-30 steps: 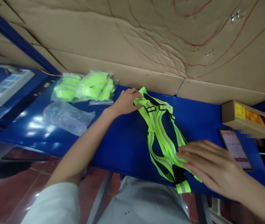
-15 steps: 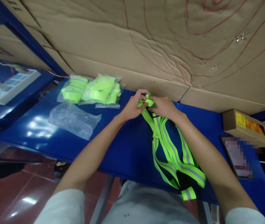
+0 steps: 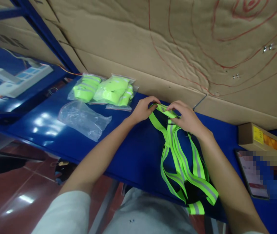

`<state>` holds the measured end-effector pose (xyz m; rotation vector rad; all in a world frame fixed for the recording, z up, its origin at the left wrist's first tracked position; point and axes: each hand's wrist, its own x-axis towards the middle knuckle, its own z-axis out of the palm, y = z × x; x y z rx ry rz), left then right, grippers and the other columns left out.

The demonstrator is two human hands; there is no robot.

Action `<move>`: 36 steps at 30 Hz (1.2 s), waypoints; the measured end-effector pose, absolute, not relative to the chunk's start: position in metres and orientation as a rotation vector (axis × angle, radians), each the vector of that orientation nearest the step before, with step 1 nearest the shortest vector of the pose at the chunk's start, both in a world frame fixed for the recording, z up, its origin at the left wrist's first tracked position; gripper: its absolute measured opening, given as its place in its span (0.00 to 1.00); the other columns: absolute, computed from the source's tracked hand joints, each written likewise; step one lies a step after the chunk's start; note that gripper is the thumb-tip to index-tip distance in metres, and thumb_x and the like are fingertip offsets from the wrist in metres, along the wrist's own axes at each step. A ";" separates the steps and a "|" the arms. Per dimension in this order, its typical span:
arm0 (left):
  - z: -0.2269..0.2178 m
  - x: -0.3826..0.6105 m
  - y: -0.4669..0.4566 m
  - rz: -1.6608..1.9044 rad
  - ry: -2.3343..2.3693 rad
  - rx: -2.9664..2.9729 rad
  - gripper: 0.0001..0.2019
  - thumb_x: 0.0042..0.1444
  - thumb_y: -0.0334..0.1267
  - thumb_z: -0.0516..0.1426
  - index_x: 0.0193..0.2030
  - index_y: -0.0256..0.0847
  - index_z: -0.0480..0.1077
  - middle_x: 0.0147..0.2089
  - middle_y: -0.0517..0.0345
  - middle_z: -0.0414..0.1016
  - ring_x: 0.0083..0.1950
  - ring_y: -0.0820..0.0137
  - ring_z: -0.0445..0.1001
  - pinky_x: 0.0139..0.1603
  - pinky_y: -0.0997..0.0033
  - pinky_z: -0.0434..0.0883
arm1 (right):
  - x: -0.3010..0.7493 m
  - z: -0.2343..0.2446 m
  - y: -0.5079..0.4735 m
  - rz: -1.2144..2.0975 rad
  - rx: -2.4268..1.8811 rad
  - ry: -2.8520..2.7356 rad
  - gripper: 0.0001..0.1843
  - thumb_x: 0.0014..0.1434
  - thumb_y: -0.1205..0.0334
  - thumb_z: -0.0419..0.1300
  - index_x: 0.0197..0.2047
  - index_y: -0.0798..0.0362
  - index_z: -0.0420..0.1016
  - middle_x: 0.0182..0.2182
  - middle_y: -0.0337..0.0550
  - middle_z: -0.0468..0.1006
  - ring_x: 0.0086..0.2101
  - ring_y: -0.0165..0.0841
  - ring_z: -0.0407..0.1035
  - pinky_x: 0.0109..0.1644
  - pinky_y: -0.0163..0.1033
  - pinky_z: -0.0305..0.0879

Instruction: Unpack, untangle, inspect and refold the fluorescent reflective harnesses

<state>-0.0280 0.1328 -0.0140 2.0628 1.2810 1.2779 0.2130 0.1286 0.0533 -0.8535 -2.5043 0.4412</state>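
Observation:
A neon-green reflective harness (image 3: pixel 182 162) with grey stripes lies in long loops on the blue table, one end drooping over the front edge. My left hand (image 3: pixel 144 109) pinches a strap of it at the far end. My right hand (image 3: pixel 186 118) grips the same strap a little to the right, fingers and thumb closed round it. Between the hands a short stretch of strap runs nearly level, raised off the other straps. Black sliders or stitching show near the top of the harness; details there are partly hidden by my right hand.
Left of my hands lie bagged green straps (image 3: pixel 114 91), (image 3: pixel 87 87) and a flat clear plastic bag (image 3: pixel 86 120). A power strip (image 3: pixel 23 81) sits at far left. To the right are a phone (image 3: pixel 253 175) and a cardboard box (image 3: pixel 262 143). A cardboard panel (image 3: pixel 128 42) rises behind.
My hands have moved apart, the right one shifting rightward, and the bunched strap between them is now stretched out. The whole view has shifted slightly.

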 end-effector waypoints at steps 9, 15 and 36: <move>-0.020 -0.033 0.138 1.329 1.214 1.918 0.18 0.57 0.25 0.55 0.52 0.42 0.76 0.53 0.51 0.83 0.54 0.64 0.81 0.61 0.57 0.76 | 0.207 0.061 0.109 0.482 -0.839 -2.756 0.08 0.71 0.59 0.60 0.51 0.49 0.75 0.52 0.46 0.80 0.54 0.41 0.73 0.56 0.45 0.61; -0.016 -0.034 0.135 1.328 1.137 1.891 0.19 0.59 0.26 0.56 0.56 0.42 0.74 0.54 0.49 0.82 0.55 0.65 0.81 0.61 0.60 0.77 | 0.200 0.051 0.113 0.255 -0.986 -2.758 0.04 0.69 0.65 0.61 0.44 0.51 0.79 0.41 0.44 0.80 0.43 0.39 0.73 0.49 0.43 0.57; -0.009 -0.034 0.122 0.882 1.275 2.429 0.27 0.48 0.21 0.50 0.54 0.40 0.75 0.65 0.46 0.72 0.68 0.57 0.70 0.68 0.51 0.65 | 0.230 0.058 0.134 0.804 -0.852 -2.427 0.18 0.73 0.61 0.50 0.59 0.52 0.76 0.55 0.50 0.81 0.55 0.39 0.75 0.61 0.46 0.68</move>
